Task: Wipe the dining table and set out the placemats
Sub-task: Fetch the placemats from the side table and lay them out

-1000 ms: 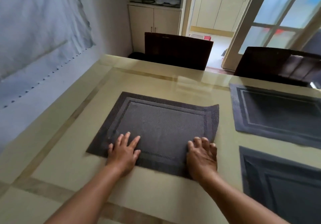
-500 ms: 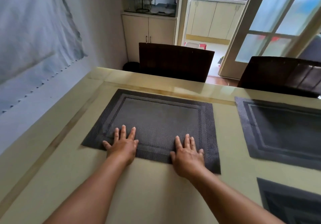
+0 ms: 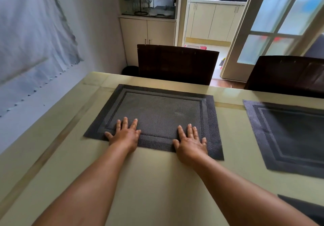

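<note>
From the head camera I am seeing both hands lying flat on the dark woven placemat [image 3: 157, 115], which is sitting on the glossy beige counter [image 3: 154, 187] with its far edge close to the counter's far rim. The left hand [image 3: 124, 134] is pressing palm-down on the mat's near-left part, its grip apart — fingers spread, thumb reaching out toward the mat's near edge. The right hand [image 3: 191, 144] is resting palm-down over the near-right part, heel just off the mat's edge onto the counter, its grip also apart and clamped on nothing.

A second placemat [image 3: 287, 136] is lying to the right, well apart from the first, and the corner of a third placemat [image 3: 305, 208] is showing at the lower right edge. Two dark chair backs are standing beyond the counter — one chair [image 3: 177, 64] behind the first mat, the other chair [image 3: 287, 74] behind the second.
</note>
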### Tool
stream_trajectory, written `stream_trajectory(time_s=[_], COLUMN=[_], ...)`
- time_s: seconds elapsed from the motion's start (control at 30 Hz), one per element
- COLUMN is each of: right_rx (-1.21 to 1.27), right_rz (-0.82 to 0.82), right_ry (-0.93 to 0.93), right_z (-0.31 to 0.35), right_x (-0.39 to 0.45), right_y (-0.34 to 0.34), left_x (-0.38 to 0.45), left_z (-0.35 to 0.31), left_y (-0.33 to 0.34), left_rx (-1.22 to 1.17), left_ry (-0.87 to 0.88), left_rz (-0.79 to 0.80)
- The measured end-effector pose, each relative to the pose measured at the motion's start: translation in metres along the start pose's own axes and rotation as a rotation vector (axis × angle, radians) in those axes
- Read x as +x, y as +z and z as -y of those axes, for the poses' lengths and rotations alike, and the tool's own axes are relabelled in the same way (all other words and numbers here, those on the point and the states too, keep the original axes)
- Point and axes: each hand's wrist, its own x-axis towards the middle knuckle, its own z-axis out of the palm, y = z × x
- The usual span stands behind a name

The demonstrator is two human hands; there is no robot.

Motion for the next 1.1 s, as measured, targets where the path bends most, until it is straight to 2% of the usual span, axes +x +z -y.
stream_trajectory(time_s=[0.13, 0.23, 0.43, 0.57, 0.67, 0.73, 0.77, 0.9, 1.0, 1.1], right_rx=[-0.002, 0.009, 0.057, 0.181, 0.428, 0.546, 0.556, 0.572, 0.52, 0.433], right_rz=[-0.016, -0.017, 0.004, -0.186, -0.335, -0.368, -0.374, -0.398, -0.425, -0.336], right_ry=[0.009, 0.019, 0.0, -0.162, -0.161, -0.137, -0.099, -0.104, -0.022, 0.086], right_z=[-0.001, -0.001, 0.001, 0.0, -0.003, 0.0, -0.024, -0.051, -0.119, -0.199], right_x=[0.003, 0.003, -0.002, -0.036, -0.082, -0.104, -0.126, -0.163, -0.199, -0.236], right_y=[0.004, 0.007, 0.0, 0.004, 0.015, 0.014, 0.007, -0.014, -0.032, -0.037], left_x=[-0.02, -0.062, -0.132, -0.161, -0.181, -0.19, -0.208, -0.234, -0.28, -0.325], left_z=[-0.003, -0.022, -0.047, -0.056, -0.066, -0.069, -0.091, -0.122, -0.183, -0.238], left_y=[0.006, 0.02, 0.018, 0.012, 0.016, 0.016, 0.022, 0.035, 0.056, 0.078], left_rx=[-0.019, -0.018, -0.162, -0.254, -0.327, -0.399, -0.431, -0.484, -0.461, -0.344], left_ry=[0.049, 0.162, 0.259, 0.302, 0.274, 0.22, 0.226, 0.215, 0.259, 0.254], left_rz=[-0.024, 0.001, 0.039, -0.023, -0.085, -0.109, -0.071, 0.021, 0.196, 0.266])
